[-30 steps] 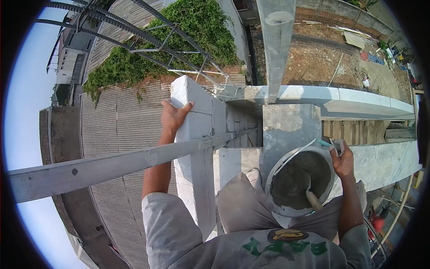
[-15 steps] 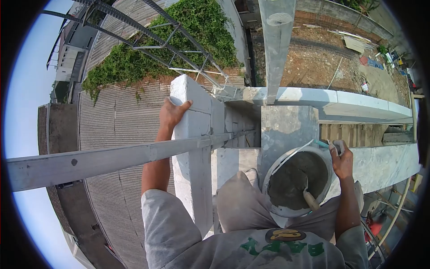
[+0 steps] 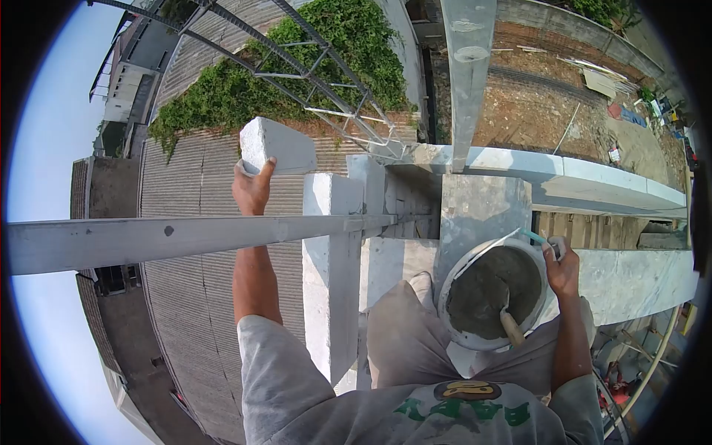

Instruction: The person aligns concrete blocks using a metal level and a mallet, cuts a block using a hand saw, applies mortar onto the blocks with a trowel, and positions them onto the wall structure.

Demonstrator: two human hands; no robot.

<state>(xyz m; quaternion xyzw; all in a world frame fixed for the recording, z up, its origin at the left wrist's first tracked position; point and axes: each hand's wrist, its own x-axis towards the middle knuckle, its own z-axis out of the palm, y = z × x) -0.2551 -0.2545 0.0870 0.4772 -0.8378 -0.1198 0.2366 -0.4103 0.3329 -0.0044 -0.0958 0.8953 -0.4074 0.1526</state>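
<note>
- The left hand point(image 3: 254, 189) clasps a white block point(image 3: 285, 148) by its near end, thumb over one edge, bearing its weight out beside the pale wall point(image 3: 317, 289).
- The right hand point(image 3: 562, 268) grips the raised bucket handle point(image 3: 531, 236), seemingly steadying the bucket point(image 3: 448, 289) by the lap; what supports its base is hidden from me.
- The trowel point(image 3: 512, 328) leans blade-down in mortar point(image 3: 482, 293), its grip over the rim, clean and reachable.

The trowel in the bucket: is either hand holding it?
No, the trowel rests in the grey mix, while the left hand grips a white block and the right hand is at the bucket handle.
</note>
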